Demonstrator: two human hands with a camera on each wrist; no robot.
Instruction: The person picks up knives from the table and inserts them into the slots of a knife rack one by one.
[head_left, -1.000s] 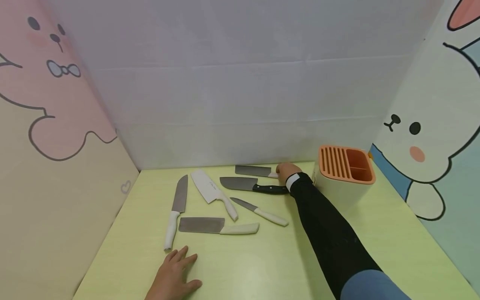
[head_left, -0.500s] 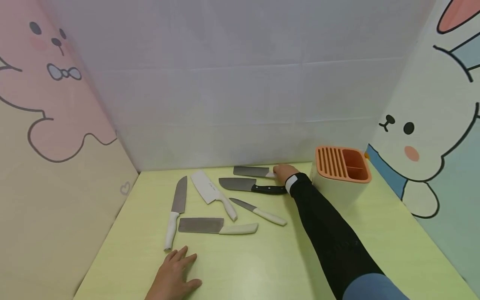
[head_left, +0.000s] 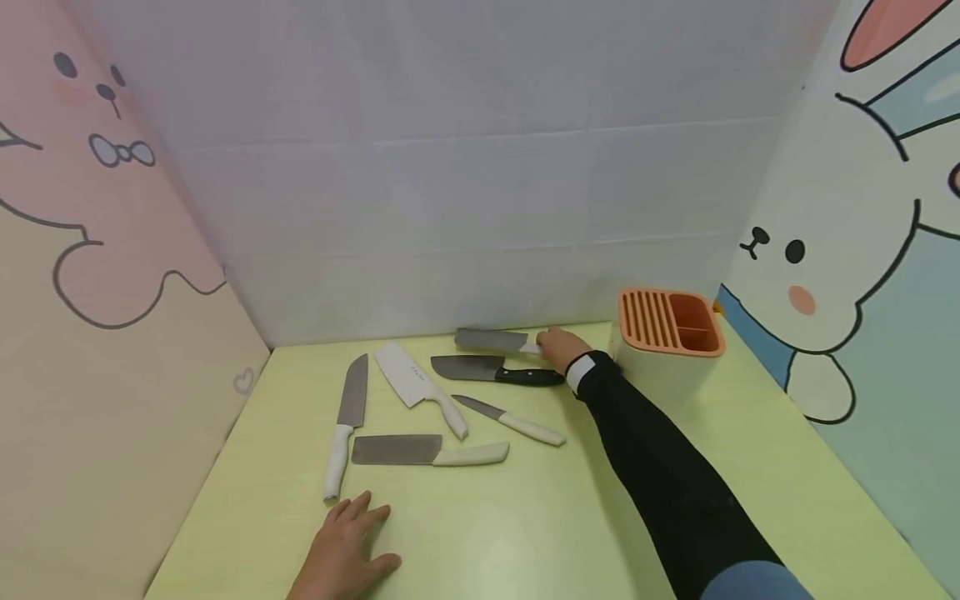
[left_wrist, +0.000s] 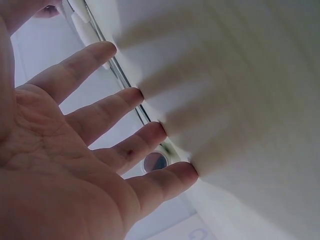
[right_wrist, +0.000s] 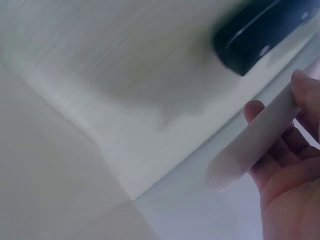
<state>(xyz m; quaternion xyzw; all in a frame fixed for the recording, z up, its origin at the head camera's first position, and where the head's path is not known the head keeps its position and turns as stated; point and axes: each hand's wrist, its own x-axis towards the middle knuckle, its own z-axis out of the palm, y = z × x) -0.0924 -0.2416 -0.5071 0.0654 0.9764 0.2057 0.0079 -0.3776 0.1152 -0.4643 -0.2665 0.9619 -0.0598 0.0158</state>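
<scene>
At the back of the table, my right hand (head_left: pixel 561 348) grips the pale handle (right_wrist: pixel 255 137) of a kitchen knife (head_left: pixel 491 340) with a broad grey blade pointing left. In the right wrist view, thumb and fingers pinch this handle, its butt end sticking out of the hand. My left hand (head_left: pixel 343 546) rests at the front left with spread fingers, fingertips touching the tabletop (left_wrist: pixel 240 125). Just ahead of it lies a white-handled knife (head_left: pixel 347 425). A black-handled knife (head_left: pixel 495 370) lies just in front of the gripped one.
A white cleaver (head_left: pixel 420 387), a small paring knife (head_left: pixel 510 419) and a broad-bladed knife (head_left: pixel 431 450) lie mid-table. At the back right stands a cream knife holder (head_left: pixel 663 375) with an orange slotted top (head_left: pixel 667 321). Walls enclose the table's back and sides.
The blade of the knife in my right hand has tilted slightly, seemingly coming up off the table. The head view has shifted a little. My left hand stays in place.
</scene>
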